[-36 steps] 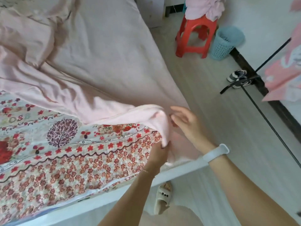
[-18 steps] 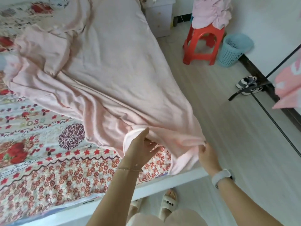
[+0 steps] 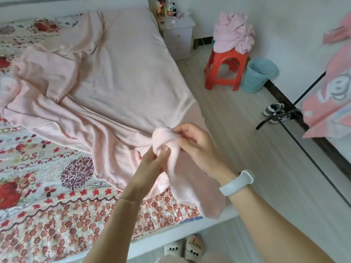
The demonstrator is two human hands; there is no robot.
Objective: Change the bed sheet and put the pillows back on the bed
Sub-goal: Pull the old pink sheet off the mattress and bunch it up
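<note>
Now bunching a corner of the soft pale-pink cotton bed sheet (image 3: 121, 76) between left hand (image 3: 152, 164) and right hand (image 3: 195, 147) — both pinching it, no longer apart — probably readying it for the floral mattress (image 3: 47, 196) corner.

The floral quilt (image 3: 47, 177) carries the printed word "ROSE" (partly faded, beside a purple tree motif).

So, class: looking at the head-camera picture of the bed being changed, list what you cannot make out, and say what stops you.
- The gathered corner of the pale pink cotton sheet: both hands cover it.
- Left hand fingers: wrapped in the cloth.
- The red-flowered patterned mattress cover: cut off by the left edge.
- Small figurines on the white bedside cabinet: too small to identify.
- Pillows: none in view.
</note>
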